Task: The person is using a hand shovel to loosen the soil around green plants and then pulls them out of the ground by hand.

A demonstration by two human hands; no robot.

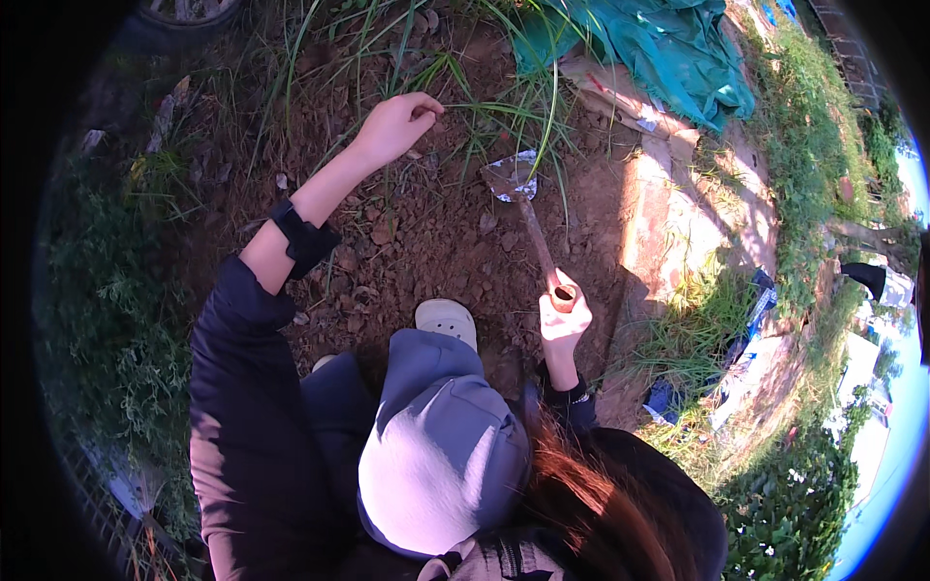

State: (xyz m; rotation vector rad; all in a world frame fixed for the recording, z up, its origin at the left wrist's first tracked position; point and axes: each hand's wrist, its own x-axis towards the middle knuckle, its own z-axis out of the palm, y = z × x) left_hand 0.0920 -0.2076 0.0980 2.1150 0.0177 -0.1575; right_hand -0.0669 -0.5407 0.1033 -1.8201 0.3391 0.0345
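Observation:
My right hand (565, 319) is closed around the rusty tubular handle (539, 243) of a small hand shovel. Its metal blade (513, 176), coated in soil with shiny patches, rests at the loose brown soil (407, 250) beside a clump of long green grass (501, 116). To the upper left, my left hand (399, 129) hovers over the ground with its fingers curled. A grass blade passes at its fingertips; whether they pinch it is unclear. A black band (299, 238) wraps the left forearm.
Crumpled green sheeting (654, 58) lies at the upper right, over a pale sunlit slab (661, 210). A white clog (446, 319) is on my foot. Leafy plants (109, 283) border the left side. Blue scraps (661, 399) lie in grass at right.

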